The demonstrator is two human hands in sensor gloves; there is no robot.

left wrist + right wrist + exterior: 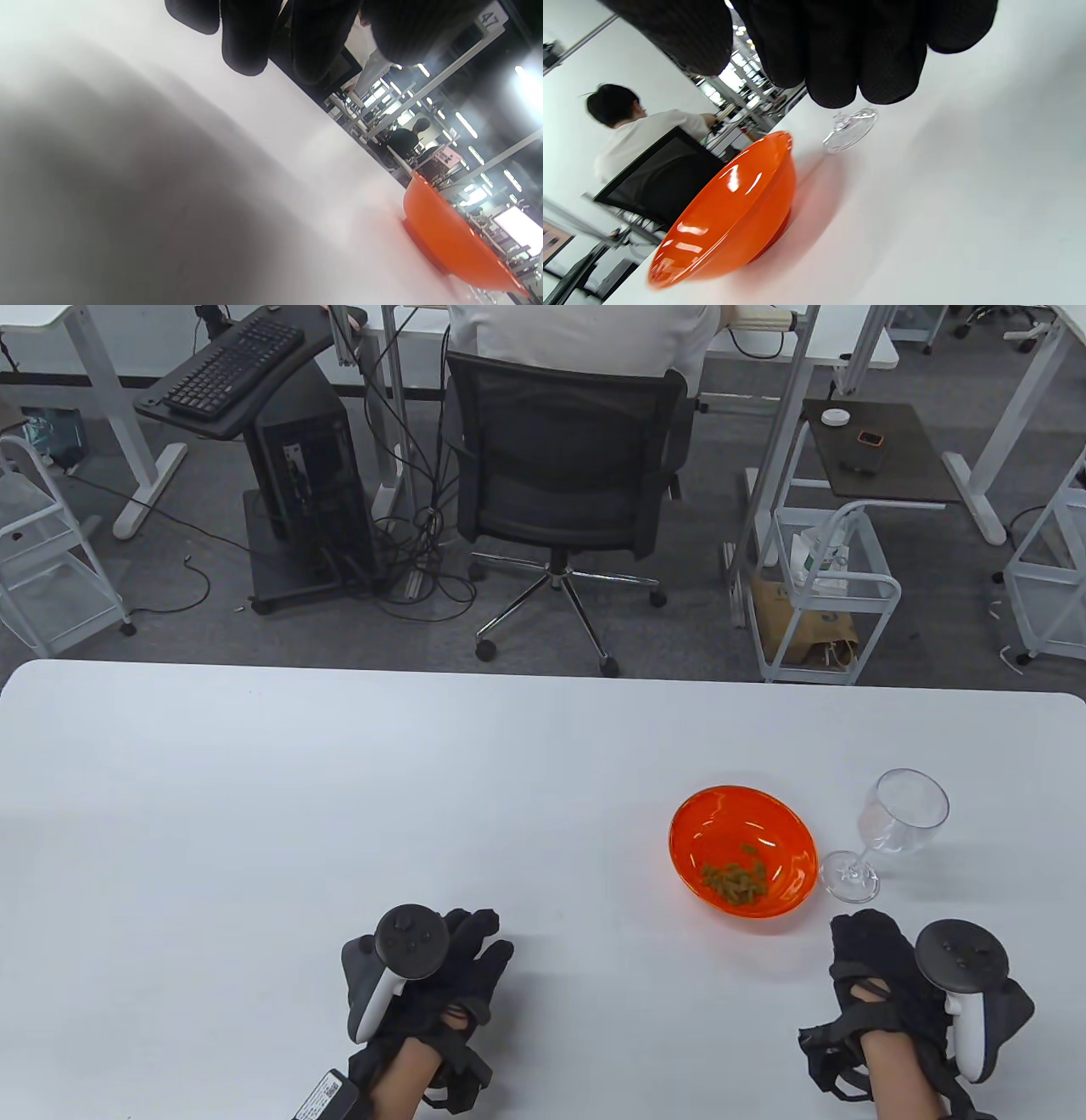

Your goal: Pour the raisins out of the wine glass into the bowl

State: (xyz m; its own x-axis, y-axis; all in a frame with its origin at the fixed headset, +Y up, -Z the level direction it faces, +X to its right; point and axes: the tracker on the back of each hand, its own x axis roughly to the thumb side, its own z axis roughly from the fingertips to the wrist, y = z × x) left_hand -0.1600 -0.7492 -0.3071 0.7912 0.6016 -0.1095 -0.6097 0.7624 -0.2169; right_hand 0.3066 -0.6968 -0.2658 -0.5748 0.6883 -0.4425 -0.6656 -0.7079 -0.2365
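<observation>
An orange bowl sits on the white table at the right, with a small heap of greenish raisins inside. An empty clear wine glass stands upright just right of the bowl. My right hand rests on the table below the glass foot, fingers curled, holding nothing. My left hand rests on the table at centre left, empty. The bowl shows in the left wrist view and the right wrist view. The glass foot shows under my right fingertips.
An office chair with a seated person stands beyond the table's far edge. A white wire cart stands at the back right. A black computer stand is at the back left.
</observation>
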